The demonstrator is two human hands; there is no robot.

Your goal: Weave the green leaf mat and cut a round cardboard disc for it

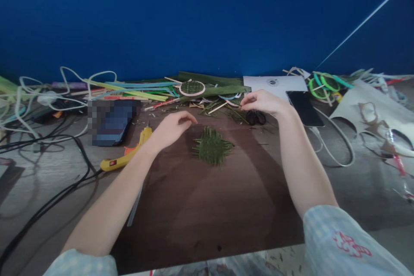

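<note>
A small woven square of green leaf strips (213, 146) lies flat on the dark brown table, its strip ends sticking out on all sides. Just up and left of it hovers my left hand (176, 128), fingers loosely curved, with nothing visible in it. My right hand (264, 102) is over the leaf scraps at the back, fingertips drawn together. Whatever they pinch, if anything, is too small to make out. Black-handled scissors (256, 117) lie just below that hand. Behind, among green leaves, is a pale ring with woven leaf inside (192, 88).
A yellow glue gun (126, 155) with a black cable lies left, beside a dark phone (114, 123) and a metal ruler (135, 205). Another phone (305, 108) on a white cable lies right, near white paper (271, 83) and cut sheets (371, 108). Coloured strips line the blue wall.
</note>
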